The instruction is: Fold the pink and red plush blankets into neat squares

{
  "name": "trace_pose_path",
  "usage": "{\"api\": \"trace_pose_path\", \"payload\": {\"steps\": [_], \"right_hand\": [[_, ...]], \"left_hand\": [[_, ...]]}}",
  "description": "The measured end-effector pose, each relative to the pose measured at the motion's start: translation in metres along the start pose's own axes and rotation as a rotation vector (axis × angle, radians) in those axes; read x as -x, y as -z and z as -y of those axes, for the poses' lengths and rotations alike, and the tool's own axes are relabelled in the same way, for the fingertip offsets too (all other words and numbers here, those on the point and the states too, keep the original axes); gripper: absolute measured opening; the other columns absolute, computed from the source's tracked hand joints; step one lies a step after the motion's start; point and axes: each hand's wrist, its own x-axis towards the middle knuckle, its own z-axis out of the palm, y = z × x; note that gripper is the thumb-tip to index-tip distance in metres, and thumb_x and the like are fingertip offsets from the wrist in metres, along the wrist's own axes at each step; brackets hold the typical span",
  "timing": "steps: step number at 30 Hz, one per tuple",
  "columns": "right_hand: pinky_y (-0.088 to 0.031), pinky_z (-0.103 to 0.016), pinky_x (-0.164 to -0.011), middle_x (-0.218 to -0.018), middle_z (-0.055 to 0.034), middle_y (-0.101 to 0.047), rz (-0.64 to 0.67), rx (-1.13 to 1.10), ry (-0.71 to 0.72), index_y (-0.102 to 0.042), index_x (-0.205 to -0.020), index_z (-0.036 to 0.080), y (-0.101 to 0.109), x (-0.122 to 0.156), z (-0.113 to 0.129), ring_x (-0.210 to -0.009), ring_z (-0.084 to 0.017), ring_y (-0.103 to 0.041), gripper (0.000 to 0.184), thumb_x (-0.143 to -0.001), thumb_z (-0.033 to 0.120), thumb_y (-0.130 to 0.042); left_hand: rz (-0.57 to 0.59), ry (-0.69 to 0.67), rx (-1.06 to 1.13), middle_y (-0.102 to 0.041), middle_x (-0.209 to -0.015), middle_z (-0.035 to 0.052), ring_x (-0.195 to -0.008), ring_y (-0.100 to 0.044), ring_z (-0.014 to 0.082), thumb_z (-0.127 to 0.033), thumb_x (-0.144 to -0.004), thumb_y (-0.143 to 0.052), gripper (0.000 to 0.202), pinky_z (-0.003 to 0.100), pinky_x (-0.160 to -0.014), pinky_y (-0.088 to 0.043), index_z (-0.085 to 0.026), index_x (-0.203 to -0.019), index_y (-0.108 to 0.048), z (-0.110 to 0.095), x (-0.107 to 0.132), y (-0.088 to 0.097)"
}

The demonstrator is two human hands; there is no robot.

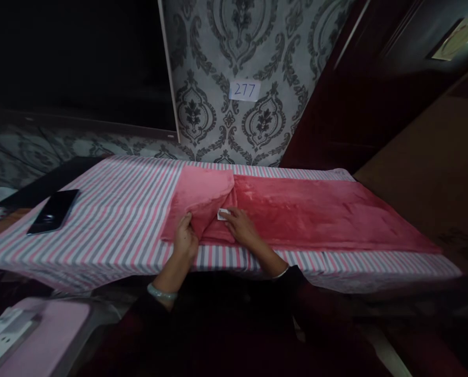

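A red plush blanket (316, 212), folded into a long strip, lies across the striped cloth, with its left end doubled over into a thicker square. My left hand (186, 238) grips the front edge of that doubled part, thumb on top and the other fingers hidden beneath the fabric. One layer is lifted there and slants up to the right, opening a fold. Beside the fold, a small white tag (223, 214) shows against the red fabric. My right hand (240, 226) pinches the tag at its right end, its fingers resting close to the blanket.
Pink, grey and white striped cloth (112, 209) covers the table. A black phone (55, 211) lies at its left. Behind stand a large dark screen (77, 63) and a patterned wall with a "277" label (244, 90). A pink stool (57, 330) holding a power strip (6, 343) is at lower left.
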Motion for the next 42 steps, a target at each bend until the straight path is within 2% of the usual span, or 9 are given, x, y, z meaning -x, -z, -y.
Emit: {"api": "trace_pose_path", "payload": {"steps": [6, 9, 11, 14, 18, 21, 28, 34, 42], "right_hand": [[-0.048, -0.044, -0.100, -0.144, -0.0107, -0.052, 0.133, 0.106, -0.055, -0.057, -0.145, 0.032, 0.012, -0.002, 0.016, -0.124, -0.029, -0.049, 0.047, -0.099, 0.021, -0.053], [-0.048, -0.045, -0.100, -0.143, -0.0110, -0.052, 0.136, 0.087, -0.048, -0.060, -0.141, 0.031, 0.010, -0.005, 0.013, -0.124, -0.029, -0.050, 0.046, -0.097, 0.021, -0.055], [-0.047, -0.045, -0.101, -0.141, -0.0123, -0.054, 0.108, 0.009, -0.024, -0.067, -0.133, 0.026, 0.006, -0.008, 0.006, -0.123, -0.028, -0.051, 0.040, -0.094, 0.020, -0.057], [-0.047, -0.042, -0.103, -0.128, -0.0124, -0.063, 0.010, -0.235, -0.028, -0.078, -0.105, 0.020, -0.001, -0.012, -0.013, -0.117, -0.025, -0.057, 0.030, -0.089, 0.014, -0.054], [-0.057, -0.037, -0.082, -0.095, -0.0069, -0.071, -0.154, -0.637, -0.297, -0.077, -0.104, 0.019, -0.006, -0.013, -0.037, -0.085, -0.019, -0.067, 0.036, -0.086, 0.019, -0.046], [-0.055, -0.030, -0.064, -0.074, -0.0006, -0.066, -0.120, -0.791, -0.411, -0.073, -0.115, 0.017, -0.004, -0.016, -0.045, -0.062, -0.015, -0.061, 0.040, -0.089, 0.029, -0.046], [-0.054, -0.033, -0.077, -0.077, -0.0016, -0.070, -0.258, -0.511, -0.358, -0.070, -0.124, 0.018, -0.002, -0.052, -0.039, -0.072, -0.019, -0.062, 0.044, -0.083, 0.030, -0.059], [-0.053, -0.032, -0.079, -0.079, -0.0024, -0.070, -0.326, -0.391, -0.301, -0.066, -0.132, 0.017, -0.011, -0.066, -0.040, -0.073, -0.019, -0.061, 0.056, -0.078, 0.016, -0.054], [-0.053, -0.037, -0.090, -0.096, -0.0070, -0.075, -0.298, -0.311, -0.297, -0.063, -0.134, 0.018, -0.013, -0.066, -0.056, -0.088, -0.023, -0.066, 0.054, -0.081, 0.019, -0.056]], "left_hand": [[0.001, 0.052, 0.045, -0.073, -0.076, -0.0011, -0.080, -0.068, 0.0131, -0.010, -0.076, -0.070, 0.009, 0.024, -0.086, -0.055, -0.018, -0.074, -0.070, -0.004, -0.003, -0.002], [0.066, -0.096, -0.139, -0.072, -0.077, -0.0007, -0.082, -0.068, 0.0153, -0.020, -0.076, -0.075, 0.006, 0.029, -0.091, -0.054, -0.019, -0.074, -0.070, 0.000, 0.004, 0.000], [0.208, -0.273, -0.430, -0.074, -0.082, 0.0014, -0.086, -0.069, 0.0187, -0.028, -0.080, -0.074, 0.009, 0.034, -0.093, -0.053, -0.020, -0.080, -0.073, 0.006, 0.015, 0.002], [0.627, -0.577, -1.011, -0.077, -0.104, 0.0081, -0.104, -0.068, 0.0266, -0.029, -0.085, -0.067, 0.015, 0.045, -0.100, -0.050, -0.022, -0.094, -0.077, 0.017, 0.033, 0.007], [0.949, -0.897, -1.516, -0.072, -0.126, 0.0147, -0.118, -0.063, 0.0319, -0.018, -0.088, -0.058, 0.033, 0.053, -0.104, -0.047, -0.020, -0.117, -0.073, 0.029, 0.045, 0.014], [0.938, -0.992, -1.615, -0.072, -0.125, 0.0143, -0.116, -0.064, 0.0299, -0.015, -0.093, -0.049, 0.038, 0.050, -0.102, -0.049, -0.019, -0.125, -0.070, 0.033, 0.041, 0.017], [0.774, -1.062, -1.711, -0.072, -0.121, 0.0148, -0.114, -0.062, 0.0315, -0.023, -0.096, -0.053, 0.024, 0.048, -0.096, -0.047, -0.019, -0.108, -0.074, 0.026, 0.039, 0.012], [0.868, -1.151, -1.698, -0.074, -0.113, 0.0141, -0.107, -0.062, 0.0290, -0.019, -0.097, -0.052, 0.024, 0.044, -0.087, -0.047, -0.020, -0.106, -0.074, 0.034, 0.040, 0.008], [1.040, -1.001, -1.571, -0.073, -0.118, 0.0147, -0.110, -0.064, 0.0311, -0.023, -0.087, -0.060, 0.033, 0.048, -0.094, -0.049, -0.020, -0.117, -0.072, 0.023, 0.048, 0.010]]}}
